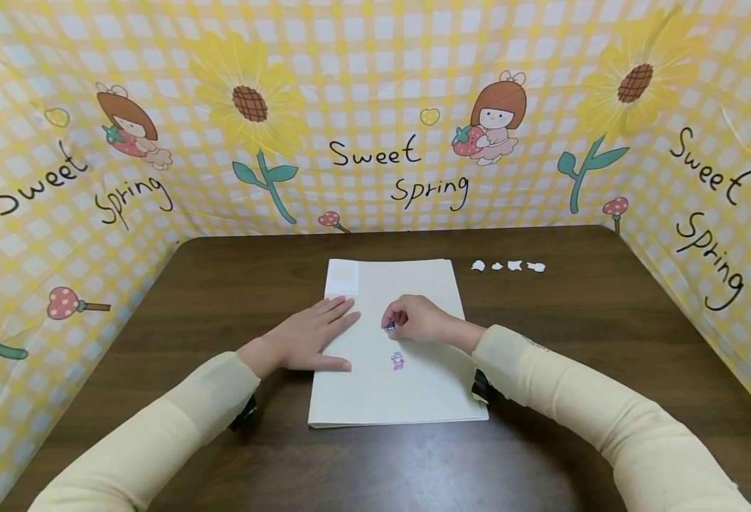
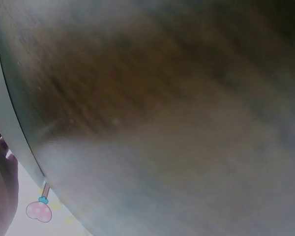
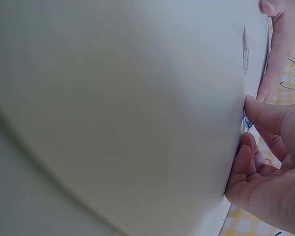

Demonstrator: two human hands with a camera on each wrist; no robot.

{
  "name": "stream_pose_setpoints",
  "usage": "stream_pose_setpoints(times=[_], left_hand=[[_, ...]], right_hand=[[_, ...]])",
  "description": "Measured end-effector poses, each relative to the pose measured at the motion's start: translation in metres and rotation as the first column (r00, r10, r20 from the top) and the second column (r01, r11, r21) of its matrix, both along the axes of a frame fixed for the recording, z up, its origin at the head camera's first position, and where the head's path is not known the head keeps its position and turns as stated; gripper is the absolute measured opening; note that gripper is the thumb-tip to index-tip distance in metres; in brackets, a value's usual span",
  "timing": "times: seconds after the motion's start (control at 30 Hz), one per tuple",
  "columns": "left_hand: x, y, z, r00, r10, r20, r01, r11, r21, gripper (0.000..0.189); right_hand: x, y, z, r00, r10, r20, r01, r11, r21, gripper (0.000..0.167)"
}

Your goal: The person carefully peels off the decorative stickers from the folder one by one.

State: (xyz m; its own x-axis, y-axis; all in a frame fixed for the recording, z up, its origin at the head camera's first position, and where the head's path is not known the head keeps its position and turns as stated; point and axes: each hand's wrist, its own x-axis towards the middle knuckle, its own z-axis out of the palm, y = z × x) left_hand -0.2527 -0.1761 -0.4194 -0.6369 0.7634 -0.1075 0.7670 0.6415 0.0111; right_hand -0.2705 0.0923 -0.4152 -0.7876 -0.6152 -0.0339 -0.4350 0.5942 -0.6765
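A cream-coloured pad or book of paper (image 1: 407, 402) lies on the table. My left hand (image 1: 314, 334) rests on its left edge, palm down with fingers spread; part of a hand (image 2: 2, 187) shows at the left border of the left wrist view. Over the middle of the page, my right hand (image 1: 427, 318) pinches a small blue cartoon sticker (image 1: 390, 326) between thumb and finger. In the right wrist view that blue sticker (image 3: 248, 122) is mostly covered by the fingertips. Just below the right hand, a small pink-purple cartoon sticker (image 1: 397, 360) lies flat on the page.
A white rectangular slip (image 1: 343, 276) sits at the page's upper left corner. Several small white cut-out pieces (image 1: 514, 265) lie in a row right of the page's top. The dark wooden table (image 1: 222, 284) is bounded behind and at both sides by yellow checked cloth (image 1: 375, 85).
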Motion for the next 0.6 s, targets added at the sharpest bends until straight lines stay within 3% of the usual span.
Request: stream_pose_setpoints(times=[0.6], left_hand=[[-0.0009, -0.0017, -0.0026, 1.0, -0.002, -0.008, 0.002, 1.0, 0.011, 0.099]], right_hand=[[0.0002, -0.0003, -0.0003, 1.0, -0.005, 0.021, 0.006, 1.0, -0.025, 0.009]])
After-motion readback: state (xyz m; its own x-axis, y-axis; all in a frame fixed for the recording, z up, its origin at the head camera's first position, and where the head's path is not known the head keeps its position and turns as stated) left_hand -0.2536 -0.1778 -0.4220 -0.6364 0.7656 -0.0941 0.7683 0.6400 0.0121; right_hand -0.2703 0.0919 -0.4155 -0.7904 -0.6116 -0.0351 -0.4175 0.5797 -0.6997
